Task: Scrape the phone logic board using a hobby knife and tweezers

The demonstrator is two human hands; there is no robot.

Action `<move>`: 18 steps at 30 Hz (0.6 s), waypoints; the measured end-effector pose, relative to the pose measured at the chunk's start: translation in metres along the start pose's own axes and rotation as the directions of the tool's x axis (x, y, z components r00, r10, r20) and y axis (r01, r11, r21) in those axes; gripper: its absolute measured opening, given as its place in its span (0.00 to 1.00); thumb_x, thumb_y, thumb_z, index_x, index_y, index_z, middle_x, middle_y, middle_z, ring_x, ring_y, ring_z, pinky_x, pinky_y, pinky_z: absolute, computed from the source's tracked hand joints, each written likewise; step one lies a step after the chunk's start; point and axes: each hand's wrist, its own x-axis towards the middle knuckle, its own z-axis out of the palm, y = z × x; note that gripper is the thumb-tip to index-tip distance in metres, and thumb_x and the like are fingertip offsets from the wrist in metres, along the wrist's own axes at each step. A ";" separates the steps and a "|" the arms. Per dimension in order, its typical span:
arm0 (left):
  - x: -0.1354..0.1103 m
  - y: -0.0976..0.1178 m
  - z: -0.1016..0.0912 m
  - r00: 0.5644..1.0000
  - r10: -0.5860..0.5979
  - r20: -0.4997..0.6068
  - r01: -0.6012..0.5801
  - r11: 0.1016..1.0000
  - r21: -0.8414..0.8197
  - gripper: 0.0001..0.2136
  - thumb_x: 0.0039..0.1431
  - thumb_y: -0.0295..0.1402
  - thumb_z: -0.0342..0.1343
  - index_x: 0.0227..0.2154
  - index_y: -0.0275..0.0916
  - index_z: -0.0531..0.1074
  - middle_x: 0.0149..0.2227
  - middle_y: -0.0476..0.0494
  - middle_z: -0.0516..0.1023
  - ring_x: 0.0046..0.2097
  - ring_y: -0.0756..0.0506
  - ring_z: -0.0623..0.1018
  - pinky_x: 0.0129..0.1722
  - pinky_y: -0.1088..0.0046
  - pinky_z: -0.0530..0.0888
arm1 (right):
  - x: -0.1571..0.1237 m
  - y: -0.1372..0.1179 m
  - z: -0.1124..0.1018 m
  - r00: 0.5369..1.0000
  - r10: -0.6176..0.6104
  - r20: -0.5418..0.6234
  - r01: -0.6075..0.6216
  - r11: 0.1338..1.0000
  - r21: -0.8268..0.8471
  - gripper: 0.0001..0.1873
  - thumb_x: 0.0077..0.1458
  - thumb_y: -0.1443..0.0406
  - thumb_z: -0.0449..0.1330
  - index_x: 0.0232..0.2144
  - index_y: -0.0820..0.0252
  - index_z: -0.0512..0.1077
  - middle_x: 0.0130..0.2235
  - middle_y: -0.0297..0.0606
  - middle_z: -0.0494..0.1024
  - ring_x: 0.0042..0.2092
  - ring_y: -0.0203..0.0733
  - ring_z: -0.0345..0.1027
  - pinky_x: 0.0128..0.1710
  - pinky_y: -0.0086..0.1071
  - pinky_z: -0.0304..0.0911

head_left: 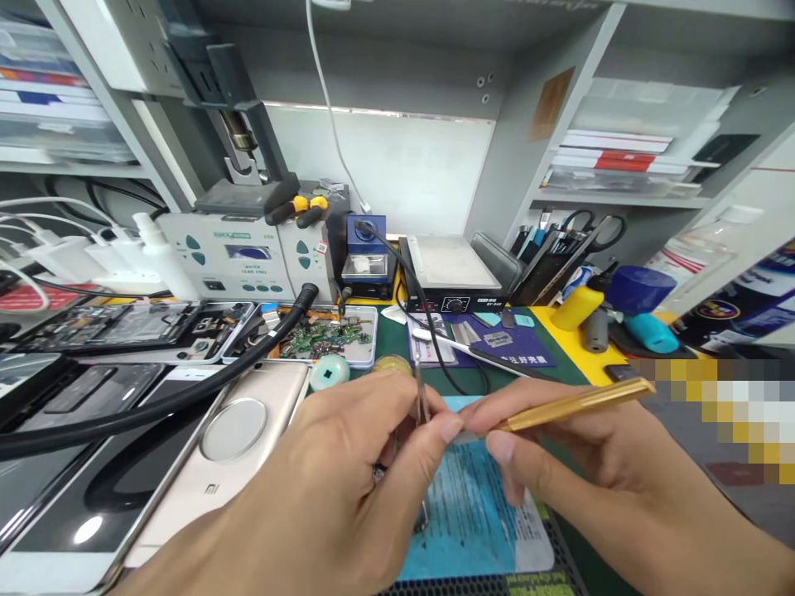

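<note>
My left hand [348, 472] is closed, with slim metal tweezers [423, 401] between the fingers. Its thumb and index fingertip press together right beside my right fingertips. My right hand [571, 463] is closed in a pen-like grip on a slim tool with a gold-coloured handle [577, 403]. That handle slants up to the right, and its working end is hidden at the fingertips. Under both hands lies a blue mat sheet [472, 513] marked with dark streaks. Anything small pinched between the fingertips is too hidden to name.
At left lie several phones, including a gold phone back [217, 463], crossed by a black hose [204, 385]. Behind stand a hot-air station [248, 257], a tray of circuit boards [363, 331] and a heating plate [456, 265]. Bottles, including a yellow one [575, 306], stand at right.
</note>
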 end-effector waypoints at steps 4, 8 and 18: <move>0.001 -0.001 0.001 1.000 -0.005 -0.003 0.005 1.000 -0.009 0.07 0.73 0.31 0.54 0.40 0.43 0.76 0.37 0.51 0.83 0.38 0.50 0.84 0.26 0.76 0.75 | -0.002 0.003 -0.001 1.000 -0.003 -0.012 0.003 1.000 -0.008 0.14 0.71 0.49 0.58 0.46 0.45 0.78 0.31 0.34 0.77 0.29 0.43 0.71 0.23 0.34 0.64; 0.000 -0.001 0.000 0.999 0.001 -0.034 0.000 1.000 0.025 0.06 0.74 0.32 0.54 0.40 0.47 0.75 0.40 0.53 0.85 0.38 0.49 0.85 0.24 0.77 0.74 | -0.002 0.001 0.000 1.000 0.026 0.005 -0.026 1.000 0.017 0.14 0.72 0.49 0.57 0.46 0.45 0.77 0.28 0.33 0.76 0.28 0.42 0.71 0.24 0.33 0.64; -0.001 -0.001 0.000 0.999 0.018 -0.044 -0.016 0.999 0.041 0.06 0.73 0.31 0.54 0.40 0.48 0.74 0.39 0.54 0.85 0.38 0.49 0.85 0.25 0.77 0.75 | 0.011 -0.008 0.003 0.996 0.061 -0.062 -0.055 0.995 0.088 0.17 0.65 0.48 0.64 0.43 0.52 0.81 0.27 0.36 0.79 0.26 0.43 0.72 0.22 0.32 0.66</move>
